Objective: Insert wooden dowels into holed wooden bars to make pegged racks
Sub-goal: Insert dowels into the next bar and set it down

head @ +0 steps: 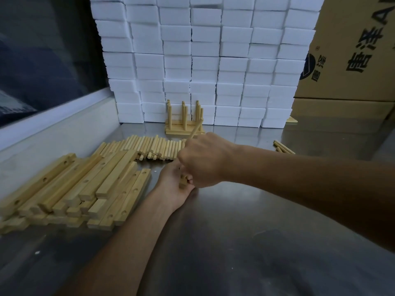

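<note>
The right hand (205,161) lies over the left hand (174,184) and hides most of what the two hold between them; only a short wooden end (183,182) shows at the left fingers, and whether it is a bar or a dowel cannot be told. A dowel (196,129) sticks up and away from the top of the right fist, its lower part lost inside the clenched fingers. The left hand is cupped palm-up beneath, its fingers curled around the small wooden end.

Left of the left forearm, the pile of holed bars (81,189) runs out past the frame's left edge, so its full extent is not visible. Just beyond both hands lies a row of loose dowels (149,148), its right end covered by the right fist. Farther beyond stand finished pegged racks (183,122), against a wall of white foam blocks (205,60) (the wall closes off the far side). A few more dowels (283,147) lie beyond the right forearm, and a cardboard box (346,50) rises past them, cut off at the right.

The steel table (245,242) lies open nearer than the hands, between and beneath both forearms.
</note>
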